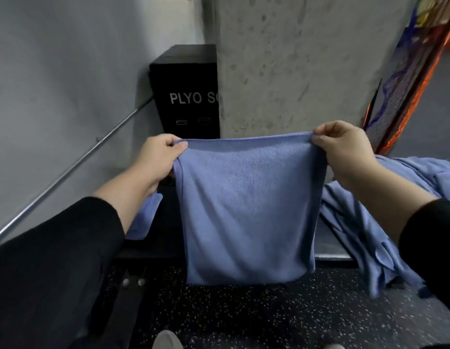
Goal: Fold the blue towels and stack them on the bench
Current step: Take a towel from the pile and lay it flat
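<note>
A person holds a blue towel up by its top corners in front of a dark bench, the left hand pinching the upper left corner between thumb and fingers and the right hand pinching the upper right corner the same way. The towel hangs flat and doubled between the two hands, its top hem pulled nearly straight and its lower edge dangling below the bench's front edge, above the speckled black floor. Both forearms reach out of black sleeves. On the bench to the right, a heap of loose blue towels lies crumpled, part of it spilling over the front edge. To the left, partly hidden behind the left forearm, another piece of blue cloth lies on the bench; whether it is folded cannot be told. Behind the bench stands a black box lettered "PLYO", set against a grey concrete pillar, and a metal bar runs slantwise along the grey wall at left. The toes of light-coloured shoes show at the bottom edge.
</note>
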Demonstrator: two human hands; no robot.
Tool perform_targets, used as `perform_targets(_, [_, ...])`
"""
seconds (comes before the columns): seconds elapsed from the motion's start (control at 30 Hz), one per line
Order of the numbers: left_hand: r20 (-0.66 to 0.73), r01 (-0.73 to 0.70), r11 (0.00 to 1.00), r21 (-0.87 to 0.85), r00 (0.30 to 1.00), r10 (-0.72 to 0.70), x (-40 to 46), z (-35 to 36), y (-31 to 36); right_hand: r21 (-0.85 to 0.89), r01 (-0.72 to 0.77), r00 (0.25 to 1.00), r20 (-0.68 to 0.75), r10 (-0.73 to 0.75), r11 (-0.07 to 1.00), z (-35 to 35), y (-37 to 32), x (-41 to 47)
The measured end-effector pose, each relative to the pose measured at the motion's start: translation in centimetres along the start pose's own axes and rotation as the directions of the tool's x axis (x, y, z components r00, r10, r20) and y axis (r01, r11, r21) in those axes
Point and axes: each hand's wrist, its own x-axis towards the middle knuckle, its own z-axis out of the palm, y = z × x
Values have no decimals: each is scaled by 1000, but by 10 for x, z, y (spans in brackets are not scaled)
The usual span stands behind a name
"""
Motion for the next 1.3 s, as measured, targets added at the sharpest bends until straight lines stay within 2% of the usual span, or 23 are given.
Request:
perform_targets(0.07, [-24, 66, 998, 14, 998, -65, 42, 17, -8, -144, -1, 999, 36, 6, 990, 22, 14, 40])
perform_targets(0.13, [-27, 64, 955, 291, 998, -59, 63, 36, -19, -347, -41, 985, 145, 97, 937, 42, 32, 63])
perform_targets(0.2, [45, -68, 874, 482, 998, 53, 49, 63, -34, -503, 9, 967, 224, 121, 864, 59, 47, 58])
perform_targets(0.27, [257, -229, 811, 539, 961, 101, 10, 93, -63, -528, 77, 949, 298, 100, 846, 70, 68, 27])
perform_targets(0.33, [511, -371, 699, 611, 860, 9, -32, 120, -101, -559, 119, 910, 391, 135, 820, 78, 94, -15])
perform_targets(0.37, [594, -443, 608, 659, 803, -59, -46, 129, -121, -590, 160, 874, 457, 164, 791, 82, 106, -37])
perform_targets(0.43, [662, -537, 463, 706, 733, -160, -55, 139, -145, -658, 297, 773, 591, 230, 692, 91, 132, -67])
perform_targets(0.5, [667, -547, 444, 709, 725, -172, -54, 139, -152, -677, 457, 692, 678, 248, 577, 97, 149, -81])
perform_targets(0.6, [652, -531, 437, 726, 734, -190, -48, 137, -155, -671, 554, 682, 705, 194, 493, 95, 166, -74])
perform_targets(0.67, [632, -505, 443, 741, 747, -206, -45, 139, -152, -663, 541, 692, 701, 174, 518, 89, 168, -66])
perform_targets(0.77, [595, -501, 425, 754, 795, -119, -47, 150, -142, -726, 402, 833, 543, 106, 558, 75, 161, -62])
perform_targets(0.87, [651, -555, 458, 694, 756, -71, -63, 162, -138, -789, 270, 921, 380, 92, 552, 57, 161, -68])
perform_targets(0.97, [658, -542, 466, 699, 742, -125, -76, 167, -144, -778, 113, 927, 307, 217, 619, 41, 163, -78])
perform_targets(1.07, [639, -530, 460, 712, 761, -112, -79, 166, -148, -803, 65, 900, 304, 312, 592, 31, 158, -89])
perform_targets(1.13, [629, -525, 458, 717, 770, -102, -81, 166, -149, -784, 43, 892, 309, 330, 619, 27, 156, -95])
perform_targets(1.2, [619, -518, 455, 724, 780, -96, -83, 166, -151, -710, -12, 911, 283, 301, 704, 26, 152, -96])
perform_targets(1.3, [609, -511, 457, 728, 788, -88, -85, 167, -153, -494, -141, 934, 221, 281, 858, 24, 142, -90])
